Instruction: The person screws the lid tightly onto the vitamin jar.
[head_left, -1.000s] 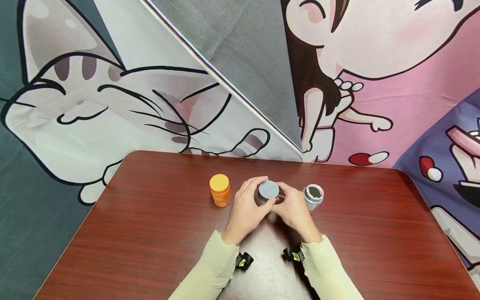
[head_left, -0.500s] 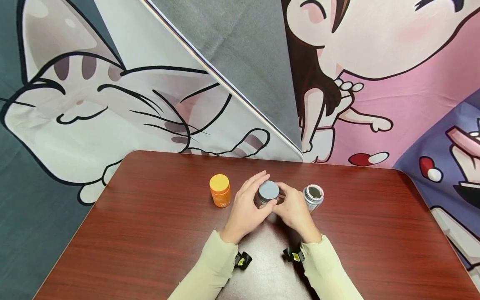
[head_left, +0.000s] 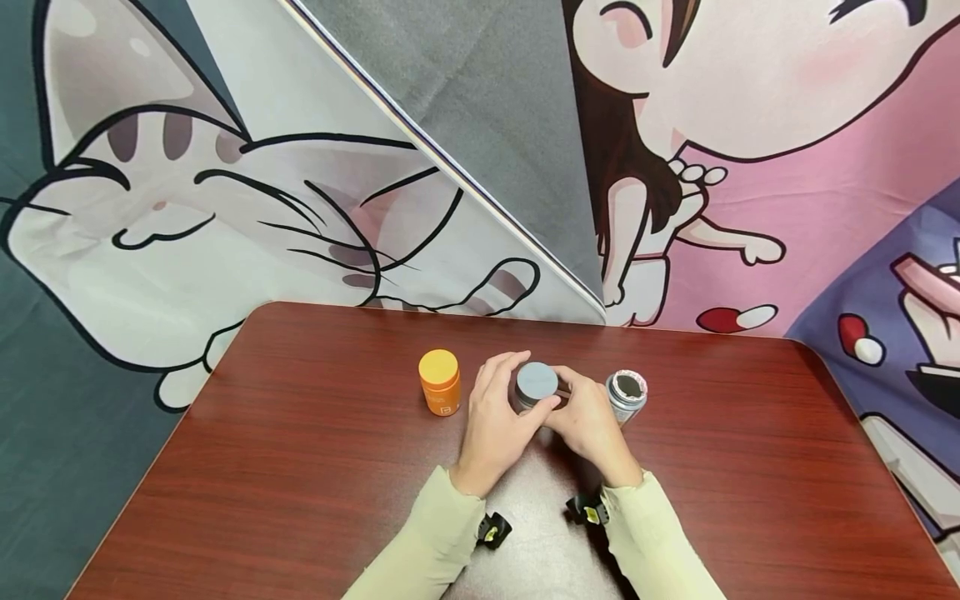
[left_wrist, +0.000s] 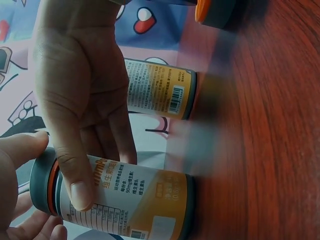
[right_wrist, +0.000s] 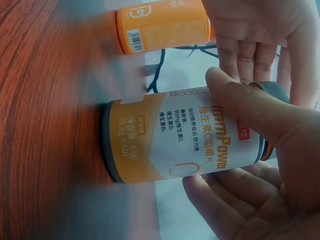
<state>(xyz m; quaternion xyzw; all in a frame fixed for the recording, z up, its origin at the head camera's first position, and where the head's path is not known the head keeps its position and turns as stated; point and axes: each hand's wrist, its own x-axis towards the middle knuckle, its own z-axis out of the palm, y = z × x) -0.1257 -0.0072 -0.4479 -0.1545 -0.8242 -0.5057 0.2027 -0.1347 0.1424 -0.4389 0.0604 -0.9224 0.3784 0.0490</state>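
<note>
In the head view my right hand (head_left: 587, 417) grips the body of a vitamin bottle with a grey cap (head_left: 537, 381). Its white and orange label (right_wrist: 165, 135) shows in the right wrist view, with the thumb and fingers on opposite sides. My left hand (head_left: 498, 417) surrounds the cap loosely. In the left wrist view its thumb lies at the cap's edge, and the fingers hang below, some seemingly apart from it. A dark orange ring (left_wrist: 52, 187) shows beneath the cap. The bottle's base is at the tabletop; whether it touches is unclear.
An orange bottle with a yellow lid (head_left: 439, 381) stands left of my left hand. Just beyond my right hand is a second grey bottle (head_left: 627, 394) with a dark top inside a ragged white rim. Cartoon-printed cloth (head_left: 165, 258) rises behind the table's far edge (head_left: 360, 312).
My left fingers lift away from the cap half a second ago, then come in somewhat closer. The left forearm shifts slightly right and nearer. My right hand and the bottle stay almost still.
</note>
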